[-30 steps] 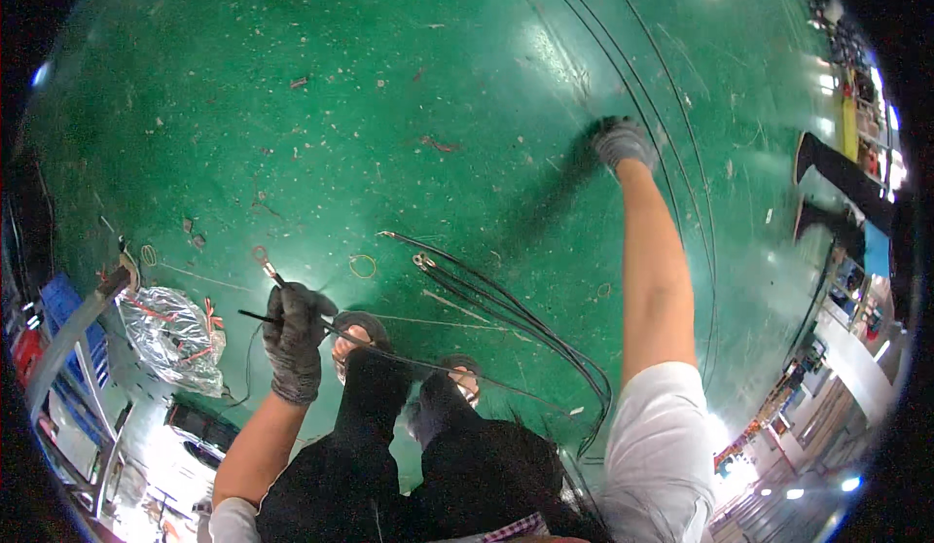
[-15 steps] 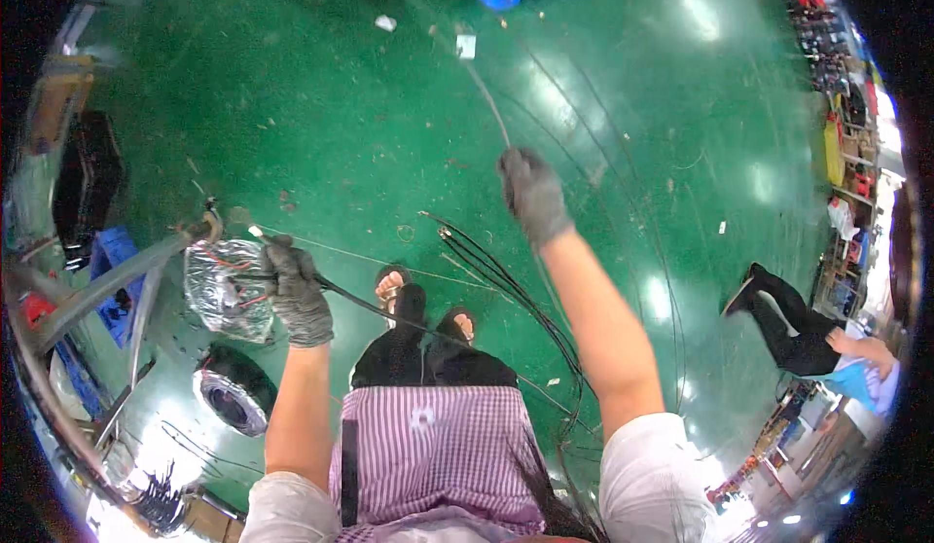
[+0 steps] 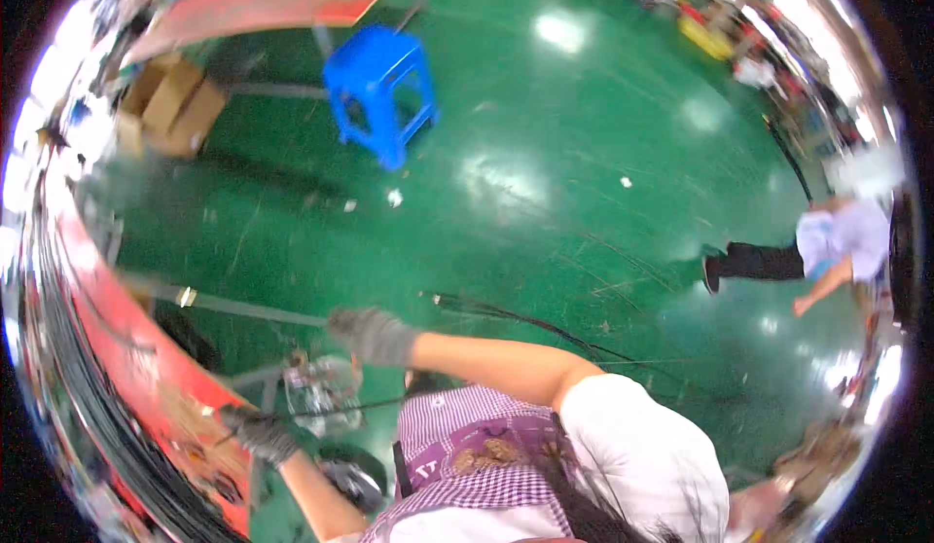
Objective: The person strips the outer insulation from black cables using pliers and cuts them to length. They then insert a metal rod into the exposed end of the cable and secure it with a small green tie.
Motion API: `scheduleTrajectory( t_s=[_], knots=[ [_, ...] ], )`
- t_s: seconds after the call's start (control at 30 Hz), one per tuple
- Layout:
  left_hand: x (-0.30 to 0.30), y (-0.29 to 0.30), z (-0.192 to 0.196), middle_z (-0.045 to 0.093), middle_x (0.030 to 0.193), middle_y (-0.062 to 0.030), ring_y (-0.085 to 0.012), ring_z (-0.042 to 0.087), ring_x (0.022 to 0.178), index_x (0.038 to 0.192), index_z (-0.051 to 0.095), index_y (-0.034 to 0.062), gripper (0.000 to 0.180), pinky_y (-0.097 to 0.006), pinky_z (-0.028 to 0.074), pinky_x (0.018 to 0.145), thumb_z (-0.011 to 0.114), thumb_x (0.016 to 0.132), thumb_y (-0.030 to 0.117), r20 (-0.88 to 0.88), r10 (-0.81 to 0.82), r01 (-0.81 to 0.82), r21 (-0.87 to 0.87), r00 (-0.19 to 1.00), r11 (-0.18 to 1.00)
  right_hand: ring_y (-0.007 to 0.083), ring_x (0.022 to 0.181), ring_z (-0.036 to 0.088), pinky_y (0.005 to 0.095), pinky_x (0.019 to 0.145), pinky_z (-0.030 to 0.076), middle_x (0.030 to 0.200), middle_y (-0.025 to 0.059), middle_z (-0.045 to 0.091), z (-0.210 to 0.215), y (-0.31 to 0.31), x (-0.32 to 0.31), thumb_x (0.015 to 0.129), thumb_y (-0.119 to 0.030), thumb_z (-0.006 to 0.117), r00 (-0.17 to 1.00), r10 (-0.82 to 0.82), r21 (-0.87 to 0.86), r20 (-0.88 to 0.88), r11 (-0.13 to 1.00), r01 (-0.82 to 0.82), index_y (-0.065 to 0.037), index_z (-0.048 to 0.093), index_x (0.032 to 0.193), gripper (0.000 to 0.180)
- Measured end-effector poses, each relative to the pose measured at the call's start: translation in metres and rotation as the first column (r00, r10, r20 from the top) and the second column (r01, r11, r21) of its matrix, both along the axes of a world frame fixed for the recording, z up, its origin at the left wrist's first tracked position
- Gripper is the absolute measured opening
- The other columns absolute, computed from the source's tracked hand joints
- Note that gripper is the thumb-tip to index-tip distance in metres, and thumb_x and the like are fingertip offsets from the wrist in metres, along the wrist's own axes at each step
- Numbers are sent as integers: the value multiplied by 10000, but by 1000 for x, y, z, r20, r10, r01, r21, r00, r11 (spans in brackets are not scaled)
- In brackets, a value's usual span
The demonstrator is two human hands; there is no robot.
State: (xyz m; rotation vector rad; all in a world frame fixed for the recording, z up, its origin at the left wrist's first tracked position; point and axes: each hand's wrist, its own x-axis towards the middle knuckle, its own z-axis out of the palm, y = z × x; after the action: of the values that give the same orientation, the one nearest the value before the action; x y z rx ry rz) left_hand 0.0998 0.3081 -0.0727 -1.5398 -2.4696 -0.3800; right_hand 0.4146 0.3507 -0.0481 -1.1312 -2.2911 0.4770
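My left hand [image 3: 258, 436], in a dark grey glove, is closed on a thin black wire [image 3: 341, 410] that runs right toward my chest. A grey glove also covers my right hand [image 3: 375, 337], which is stretched across my body above a crumpled clear plastic bundle [image 3: 316, 387]. Its fingers look curled, and blur hides whether they hold anything. A bunch of long black cables [image 3: 516, 317] lies on the green floor just right of that hand, apart from it.
A red-topped bench [image 3: 136, 368] curves along my left, with dark cable bundles [image 3: 68, 387] beyond it. A blue plastic stool [image 3: 379, 86] and cardboard boxes [image 3: 170, 105] stand farther off. Another person [image 3: 837, 241] bends over at the right.
The view has swung upward and away from the floor. My right hand has come up from the cables on the floor and across to my left. The left hand still grips the wire.
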Motion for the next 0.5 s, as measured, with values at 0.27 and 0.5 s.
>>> scheduleTrajectory(
  t_s=[0.27,0.5],
  knots=[
    [-85,4,166,492,888,-56,-132,458,776,1047,421,8,312,-240,367,692,402,800,197,564,-439,-14,625,699,780,329,768,509,381,647,422,819,167,529,124,-123,-1,799,-230,428,882,-283,-186,-376,956,227,-18,494,854,229],
    [-141,-64,227,498,807,-25,-108,445,683,996,490,38,264,-237,363,612,431,805,210,571,-698,94,741,433,665,299,795,522,341,711,434,902,147,537,95,-214,-103,780,-209,472,789,-315,-24,-528,934,357,-33,519,949,248]
  ],
)
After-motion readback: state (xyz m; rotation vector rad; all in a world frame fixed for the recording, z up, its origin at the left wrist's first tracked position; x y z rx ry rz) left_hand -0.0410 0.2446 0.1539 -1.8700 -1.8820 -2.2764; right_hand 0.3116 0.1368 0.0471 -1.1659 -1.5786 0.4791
